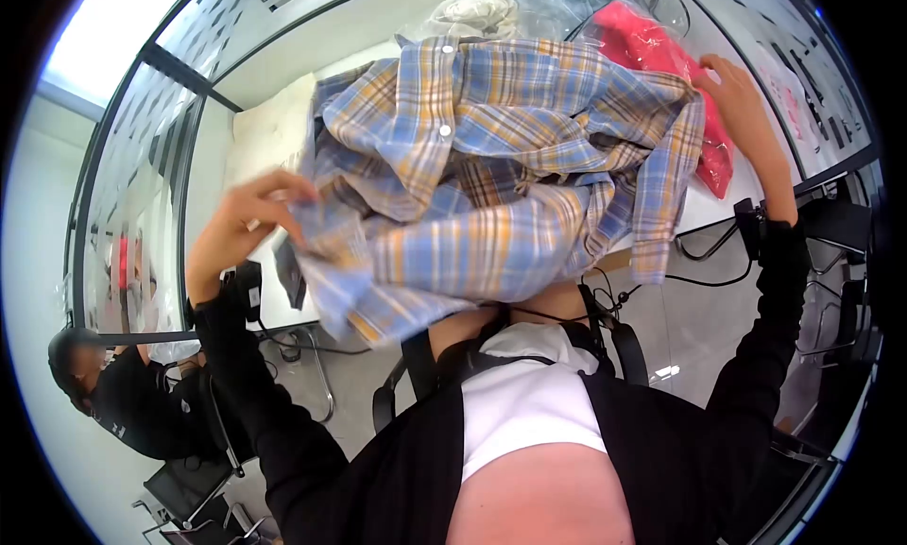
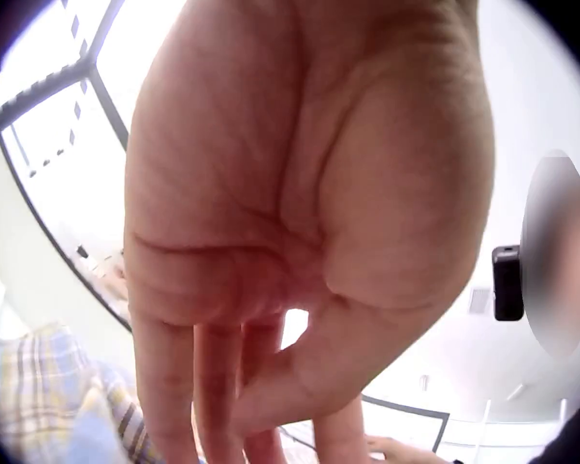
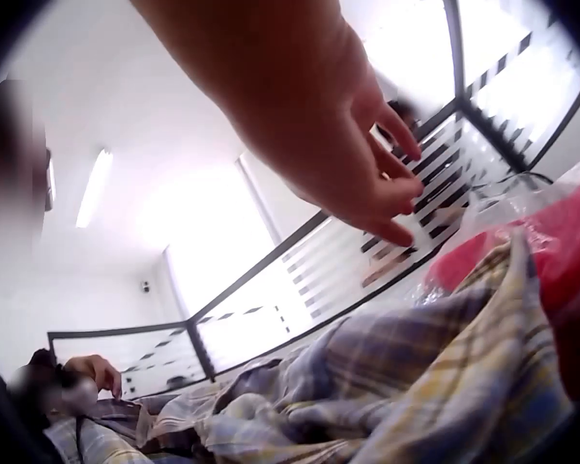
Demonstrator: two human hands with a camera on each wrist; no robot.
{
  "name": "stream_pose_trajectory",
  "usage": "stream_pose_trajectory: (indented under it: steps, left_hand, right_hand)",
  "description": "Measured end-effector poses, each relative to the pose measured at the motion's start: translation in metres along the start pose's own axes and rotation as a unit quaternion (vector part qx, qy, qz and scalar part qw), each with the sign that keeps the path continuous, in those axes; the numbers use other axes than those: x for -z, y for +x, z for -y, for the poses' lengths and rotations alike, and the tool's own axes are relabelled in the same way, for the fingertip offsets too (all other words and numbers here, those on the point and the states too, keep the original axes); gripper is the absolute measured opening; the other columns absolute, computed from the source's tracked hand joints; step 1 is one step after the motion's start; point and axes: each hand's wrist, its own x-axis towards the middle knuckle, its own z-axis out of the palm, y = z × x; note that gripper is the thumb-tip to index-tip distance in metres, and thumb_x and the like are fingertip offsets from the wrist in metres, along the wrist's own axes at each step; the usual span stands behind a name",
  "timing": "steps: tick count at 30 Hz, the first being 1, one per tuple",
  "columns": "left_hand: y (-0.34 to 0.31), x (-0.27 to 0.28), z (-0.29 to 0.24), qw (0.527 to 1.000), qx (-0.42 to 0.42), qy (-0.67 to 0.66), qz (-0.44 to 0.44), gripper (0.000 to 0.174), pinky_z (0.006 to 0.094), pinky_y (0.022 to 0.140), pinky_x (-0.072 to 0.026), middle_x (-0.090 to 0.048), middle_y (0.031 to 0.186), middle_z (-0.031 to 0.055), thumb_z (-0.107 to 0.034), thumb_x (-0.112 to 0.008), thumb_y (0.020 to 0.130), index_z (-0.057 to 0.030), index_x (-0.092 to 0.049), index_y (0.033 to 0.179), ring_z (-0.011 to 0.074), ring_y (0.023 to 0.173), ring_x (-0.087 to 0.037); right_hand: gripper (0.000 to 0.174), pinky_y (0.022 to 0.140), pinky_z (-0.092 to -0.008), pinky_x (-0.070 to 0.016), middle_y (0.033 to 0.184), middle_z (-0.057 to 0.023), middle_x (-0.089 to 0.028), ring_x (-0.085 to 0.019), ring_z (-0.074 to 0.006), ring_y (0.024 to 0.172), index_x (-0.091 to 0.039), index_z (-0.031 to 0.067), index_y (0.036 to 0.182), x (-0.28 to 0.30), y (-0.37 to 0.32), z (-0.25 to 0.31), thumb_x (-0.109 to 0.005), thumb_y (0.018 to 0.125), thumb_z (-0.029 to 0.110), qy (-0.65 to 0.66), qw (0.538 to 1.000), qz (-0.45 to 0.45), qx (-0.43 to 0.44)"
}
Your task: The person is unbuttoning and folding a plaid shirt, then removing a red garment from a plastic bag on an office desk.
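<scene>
A blue, yellow and white plaid shirt point(image 1: 472, 252) with white buttons lies spread and rumpled over the table, its lower left part blurred and hanging over the front edge. My left hand point(image 1: 250, 219) is at the shirt's left side, fingertips right at the cloth. In the left wrist view, the fingers of that hand point(image 2: 261, 367) point down and the thumb crosses in front of them; the shirt point(image 2: 48, 396) shows beside them. My right hand point(image 1: 742, 96), fingers loosely bent, is by the shirt's right sleeve. In the right wrist view, this hand point(image 3: 367, 184) hovers above the cloth, holding nothing.
A red item in clear plastic point(image 1: 642, 49) lies at the back right, partly under the shirt. Behind the shirt is a pale bundle in plastic point(image 1: 477, 16). A cream cushion-like item point(image 1: 269, 129) lies at left. Framed glass panels surround the table point(image 1: 274, 309). Another person point(image 1: 142, 403) sits at left.
</scene>
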Motion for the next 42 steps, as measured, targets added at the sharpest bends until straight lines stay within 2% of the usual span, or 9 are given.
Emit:
stream_pose_trajectory:
  steps: [2, 6, 11, 21, 24, 30, 33, 36, 42]
  left_hand:
    - [0.0, -0.012, -0.007, 0.991, 0.104, -0.007, 0.087, 0.021, 0.0316, 0.085, -0.044, -0.057, 0.101, 0.0114, 0.014, -0.05, 0.062, -0.0001, -0.062, 0.074, 0.025, 0.097, -0.057]
    - [0.013, -0.042, -0.007, 0.991, 0.079, 0.106, -0.006, 0.023, 0.0329, 0.082, -0.0442, -0.058, 0.102, 0.0102, 0.005, -0.055, 0.072, -0.0011, -0.058, 0.095, 0.0262, 0.096, -0.057]
    - [0.048, -0.11, 0.018, 0.989, 0.041, 0.14, -0.007, 0.029, 0.0359, 0.073, -0.046, -0.053, 0.096, 0.0108, -0.015, -0.065, 0.074, -0.0022, -0.053, 0.098, 0.0306, 0.088, -0.055]
    - [0.066, -0.142, 0.05, 0.978, 0.047, 0.205, 0.003, 0.023, 0.0381, 0.067, -0.0461, -0.05, 0.087, 0.0107, -0.008, -0.065, 0.069, -0.0021, -0.052, 0.087, 0.0305, 0.078, -0.055]
    - [0.066, -0.15, 0.049, 0.965, 0.025, 0.258, -0.03, 0.02, 0.0385, 0.065, -0.0462, -0.049, 0.085, 0.0109, -0.007, -0.062, 0.069, -0.0014, -0.051, 0.085, 0.0296, 0.076, -0.055]
    - [0.063, -0.158, 0.047, 0.947, 0.042, 0.3, -0.11, 0.018, 0.0364, 0.063, -0.0479, -0.049, 0.084, 0.0117, -0.005, -0.061, 0.069, -0.0006, -0.05, 0.082, 0.0278, 0.077, -0.056]
    - [0.067, -0.139, 0.026, 0.971, 0.129, 0.148, -0.139, 0.016, 0.032, 0.064, -0.0481, -0.054, 0.084, 0.0122, -0.003, -0.06, 0.072, 0.0006, -0.05, 0.084, 0.0236, 0.079, -0.058]
    - [0.071, -0.125, -0.005, 0.959, 0.147, -0.094, -0.225, 0.007, 0.025, 0.065, -0.0468, -0.06, 0.074, 0.0085, -0.001, -0.058, 0.078, 0.0004, -0.052, 0.081, 0.0172, 0.071, -0.06]
    - [0.093, -0.146, -0.012, 0.921, 0.162, -0.278, -0.222, 0.007, 0.0227, 0.072, -0.0485, -0.062, 0.079, 0.0045, -0.002, -0.06, 0.08, 0.0013, -0.056, 0.085, 0.0096, 0.075, -0.06]
  right_hand:
    - [0.022, 0.079, -0.0356, -0.0426, 0.097, -0.0099, -0.054, -0.053, -0.0268, 0.09, -0.058, 0.0046, 0.089, 0.005, 0.023, 0.039, -0.053, 0.07, -0.005, 0.133, 0.991, -0.006, 0.009]
    - [0.015, 0.071, -0.0343, -0.0451, 0.085, -0.011, -0.056, -0.055, -0.026, 0.083, -0.055, 0.0023, 0.091, -0.007, 0.052, 0.104, -0.057, 0.077, 0.008, 0.389, 0.909, 0.097, 0.112]
    - [0.015, 0.07, -0.0347, -0.0458, 0.081, -0.0107, -0.06, -0.058, -0.0275, 0.077, -0.058, 0.0017, 0.09, -0.04, 0.066, 0.168, -0.057, 0.078, 0.009, 0.399, 0.896, 0.064, 0.184]
    - [0.015, 0.064, -0.034, -0.0467, 0.075, -0.0111, -0.061, -0.06, -0.0264, 0.07, -0.061, -0.0005, 0.081, -0.057, 0.055, 0.182, -0.064, 0.067, 0.001, 0.457, 0.815, 0.322, 0.151]
    - [0.013, 0.062, -0.035, -0.0458, 0.071, -0.0105, -0.059, -0.058, -0.0263, 0.067, -0.056, -0.0003, 0.075, -0.065, 0.046, 0.19, -0.065, 0.066, 0.002, 0.373, 0.87, 0.277, 0.163]
    - [0.013, 0.056, -0.0351, -0.0438, 0.064, -0.0089, -0.057, -0.056, -0.028, 0.061, -0.051, 0.0011, 0.072, -0.063, 0.044, 0.19, -0.064, 0.067, 0.001, 0.452, 0.848, 0.264, 0.087]
    - [0.012, 0.052, -0.0312, -0.0431, 0.061, -0.0084, -0.056, -0.056, -0.0222, 0.056, -0.051, 0.0005, 0.072, -0.06, 0.041, 0.191, -0.063, 0.07, 0.001, 0.371, 0.926, 0.06, -0.015]
    - [0.012, 0.051, -0.0254, -0.044, 0.062, -0.0069, -0.057, -0.058, -0.014, 0.054, -0.052, -0.0001, 0.073, -0.031, 0.048, 0.185, -0.064, 0.073, 0.002, 0.425, 0.896, 0.065, -0.108]
    - [0.009, 0.063, -0.0226, -0.0519, 0.074, -0.0101, -0.064, -0.063, -0.0131, 0.068, -0.058, -0.0046, 0.084, -0.028, 0.048, 0.206, -0.061, 0.08, 0.003, 0.683, 0.68, 0.222, -0.148]
